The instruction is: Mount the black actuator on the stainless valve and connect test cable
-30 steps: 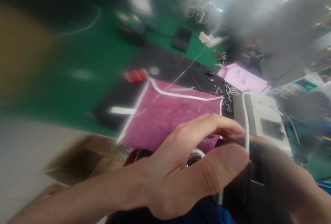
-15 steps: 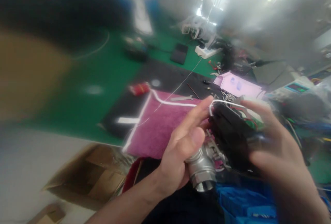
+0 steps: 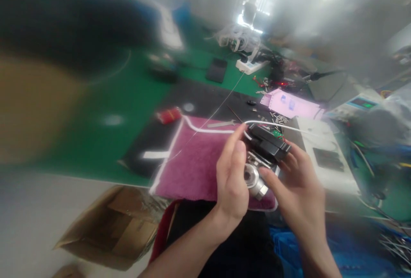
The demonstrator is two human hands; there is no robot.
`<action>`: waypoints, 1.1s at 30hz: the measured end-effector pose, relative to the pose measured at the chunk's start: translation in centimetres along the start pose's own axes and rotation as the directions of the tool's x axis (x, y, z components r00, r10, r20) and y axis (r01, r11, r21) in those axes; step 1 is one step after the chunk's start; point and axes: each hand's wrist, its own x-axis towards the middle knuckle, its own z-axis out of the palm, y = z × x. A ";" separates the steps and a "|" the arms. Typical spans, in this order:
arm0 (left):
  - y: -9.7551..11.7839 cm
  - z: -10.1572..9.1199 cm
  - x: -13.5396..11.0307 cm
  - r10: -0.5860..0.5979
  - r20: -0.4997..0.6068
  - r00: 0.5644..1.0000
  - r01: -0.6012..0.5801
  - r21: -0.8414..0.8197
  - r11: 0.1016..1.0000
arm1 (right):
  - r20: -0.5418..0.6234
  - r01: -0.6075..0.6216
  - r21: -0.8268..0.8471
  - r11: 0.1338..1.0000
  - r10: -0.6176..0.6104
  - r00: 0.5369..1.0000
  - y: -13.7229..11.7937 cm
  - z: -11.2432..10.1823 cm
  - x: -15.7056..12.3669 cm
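Observation:
Between my hands is a motorised valve: a black actuator housing (image 3: 269,143) on top of a silver metal valve body (image 3: 252,176). My left hand (image 3: 233,179) presses along its left side, fingers pointing up and away. Wrapped round the right side, my right hand (image 3: 300,179) has its thumb on the metal and its fingers behind the housing. A bit of green circuit board (image 3: 276,134) and thin red wire show behind the housing. The white cable (image 3: 272,124) runs past its top. Below lies a purple towel (image 3: 195,162) with white edging.
An open-end wrench (image 3: 221,124) lies at the towel's far edge, with small metal parts (image 3: 278,118) beyond. Pink papers (image 3: 292,102), a white power strip (image 3: 250,66) and a grey-white box (image 3: 324,141) stand farther off. A cardboard box (image 3: 112,226) sits below left, blue bins (image 3: 346,252) below right.
The valve has turned, its metal body swinging up and its black housing now lying farther from me. My right hand has moved left and closed round it. The grey-white box is now uncovered.

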 end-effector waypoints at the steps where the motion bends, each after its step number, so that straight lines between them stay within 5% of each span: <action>1: -0.4 0.1 -0.1 -0.001 0.019 1.000 0.001 -0.002 1.000 | -0.028 -0.026 0.011 1.000 0.026 0.999 0.4 0.0 -0.2; 5: -1.7 0.2 -0.7 0.002 0.091 0.996 -0.007 0.055 0.998 | -0.111 -0.098 0.000 0.995 0.097 0.989 1.9 -0.1 -1.4; 10: -0.4 -1.8 0.7 -0.010 0.266 0.964 -0.106 0.415 0.904 | -0.149 -0.191 0.103 0.976 0.205 0.967 2.8 -0.7 -1.9; 14: 2.4 -3.8 4.6 -0.186 0.527 0.830 -0.186 0.574 0.797 | -0.088 -0.249 0.156 0.956 0.265 0.960 2.8 -1.4 -1.3; 17: 3.7 -4.0 7.7 -0.312 0.664 0.679 -0.198 0.575 0.793 | -0.042 -0.233 0.196 0.952 0.246 0.968 3.1 -1.5 -1.1; 19: 4.0 -3.7 9.2 -0.343 0.731 0.590 -0.231 0.560 0.796 | -0.020 -0.230 0.227 0.946 0.240 0.970 3.5 -1.5 -1.2; 22: 3.8 -3.4 10.2 -0.332 0.788 0.518 -0.318 0.538 0.780 | -0.018 -0.226 0.210 0.951 0.235 0.972 3.7 -1.4 -1.4; 25: 3.3 -3.6 10.3 -0.319 0.806 0.498 -0.365 0.529 0.766 | -0.007 -0.209 0.133 0.969 0.212 0.977 3.4 -1.5 -1.3; 29: 2.6 -4.1 10.0 -0.298 0.798 0.524 -0.355 0.522 0.775 | 0.048 -0.196 0.069 0.978 0.193 0.980 3.1 -2.3 -1.3; 33: 2.6 -4.5 10.2 -0.289 0.819 0.496 -0.409 0.514 0.754 | 0.210 -0.245 0.093 0.965 0.222 0.952 3.2 -3.3 -2.4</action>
